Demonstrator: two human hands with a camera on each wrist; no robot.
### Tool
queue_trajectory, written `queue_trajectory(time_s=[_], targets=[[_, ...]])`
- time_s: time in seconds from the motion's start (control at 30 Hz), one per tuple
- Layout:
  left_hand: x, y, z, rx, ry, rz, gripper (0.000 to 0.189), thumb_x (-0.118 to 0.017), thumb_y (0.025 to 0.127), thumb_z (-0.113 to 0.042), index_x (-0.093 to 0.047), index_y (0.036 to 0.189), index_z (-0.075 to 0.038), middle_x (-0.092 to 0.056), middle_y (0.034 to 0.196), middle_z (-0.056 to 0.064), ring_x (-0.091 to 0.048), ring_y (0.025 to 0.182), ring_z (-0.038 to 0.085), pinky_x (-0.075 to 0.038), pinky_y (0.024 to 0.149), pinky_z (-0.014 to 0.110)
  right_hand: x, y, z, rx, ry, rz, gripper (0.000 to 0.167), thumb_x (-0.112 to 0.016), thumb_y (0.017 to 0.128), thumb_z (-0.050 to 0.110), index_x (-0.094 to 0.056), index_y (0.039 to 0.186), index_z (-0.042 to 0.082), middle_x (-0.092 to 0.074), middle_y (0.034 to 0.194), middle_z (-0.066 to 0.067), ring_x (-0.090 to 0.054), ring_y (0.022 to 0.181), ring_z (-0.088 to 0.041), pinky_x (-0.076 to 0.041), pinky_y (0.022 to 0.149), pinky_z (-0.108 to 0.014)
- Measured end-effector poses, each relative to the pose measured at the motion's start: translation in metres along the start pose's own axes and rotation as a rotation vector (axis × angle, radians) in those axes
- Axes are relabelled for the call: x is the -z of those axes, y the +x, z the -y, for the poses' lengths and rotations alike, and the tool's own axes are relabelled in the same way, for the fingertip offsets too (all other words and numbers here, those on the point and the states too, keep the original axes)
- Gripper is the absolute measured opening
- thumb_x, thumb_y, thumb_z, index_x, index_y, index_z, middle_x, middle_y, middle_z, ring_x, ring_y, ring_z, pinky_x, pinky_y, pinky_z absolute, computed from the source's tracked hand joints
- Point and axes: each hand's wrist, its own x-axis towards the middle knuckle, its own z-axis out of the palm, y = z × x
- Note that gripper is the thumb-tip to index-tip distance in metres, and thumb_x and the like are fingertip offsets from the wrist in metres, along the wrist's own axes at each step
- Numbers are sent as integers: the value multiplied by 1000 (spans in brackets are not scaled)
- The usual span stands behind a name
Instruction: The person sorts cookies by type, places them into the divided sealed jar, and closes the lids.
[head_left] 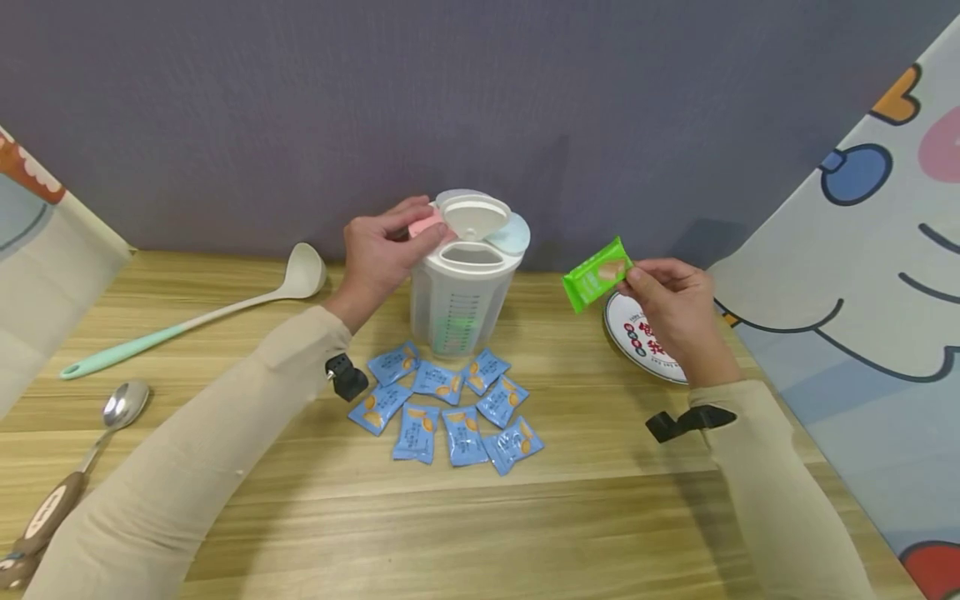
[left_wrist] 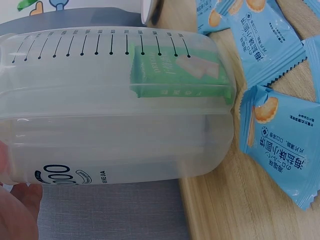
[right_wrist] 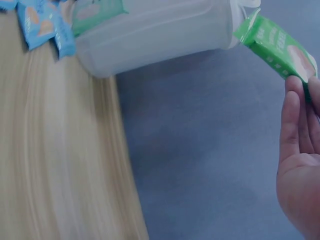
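Observation:
A clear plastic storage container with a measuring scale stands near the back wall. On its lid a white flap is raised behind an uncovered front opening. My left hand grips the lid at the pink flap, thumb on top. Inside, a green snack packet lies at the bottom of one compartment. To the right of the container, my right hand pinches another green wafer packet by its end, above the table. Several blue cracker packets lie in front of the container.
A white plate with red lettering sits at the right, partly behind my right hand. At the left lie a ladle with a mint handle and a metal spoon with a brown handle. A grey wall borders the table behind.

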Motion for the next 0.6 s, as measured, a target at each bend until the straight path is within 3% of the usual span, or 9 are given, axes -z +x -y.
queue_trajectory(time_s=[0.23,0.4,0.6], targets=[[1,0,0,6,23,4,36,-82,73,-15,-71,105,0,-67,113,7,-60,106,9,-50,85,26,-17,13,-2,18,79,-41,10,-59,81,-21,-64,90,-18,-67,83,-23,-67,74,-29,-55,72,-33],[1,-1,1,27,12,16,37,-82,74,-16,-71,106,-1,-66,115,6,-60,108,8,-50,84,25,-32,22,-3,29,-13,-73,8,-67,80,-13,-68,87,-12,-68,82,-18,-68,74,-25,-55,71,-30],[2,-1,3,31,-8,22,35,-82,74,-16,-71,104,-1,-65,116,6,-59,108,9,-50,82,23,-49,33,-4,75,9,-48,10,-68,79,-13,-68,88,-13,-68,82,-20,-68,71,-26,-56,69,-31]])
